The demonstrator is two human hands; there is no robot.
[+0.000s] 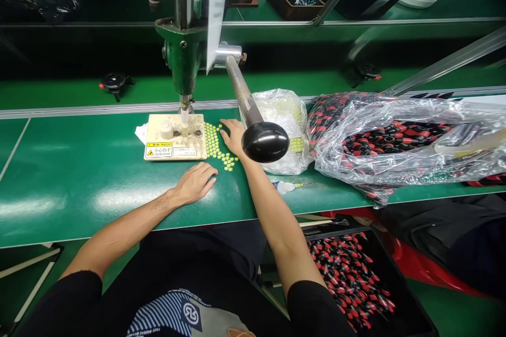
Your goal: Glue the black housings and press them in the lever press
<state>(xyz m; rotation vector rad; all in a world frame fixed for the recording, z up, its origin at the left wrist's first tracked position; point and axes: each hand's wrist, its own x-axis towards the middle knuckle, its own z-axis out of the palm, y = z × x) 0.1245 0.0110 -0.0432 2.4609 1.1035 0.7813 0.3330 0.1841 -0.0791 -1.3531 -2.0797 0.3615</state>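
Note:
My left hand (195, 183) lies on the green tabletop just in front of the press base, its fingers loosely stretched and its thumb apart, with nothing seen in it. Small round yellow-green discs (212, 139) are spread flat in a patch along the right side of the cream base plate (154, 137), which carries a warning label. At the right edge of that patch rests my right hand (234, 136), fingers apart, partly hidden behind the black ball knob (265, 142) of the press lever. Above the base stands the green hand press (184, 58).
Right of my right hand lies a clear bag (282, 105) with yellowish sheets. Beyond it is a large bag of black-and-red parts (391, 137). A small bottle (283, 187) lies near the table edge. Below, a black bin (411, 300) holds similar parts.

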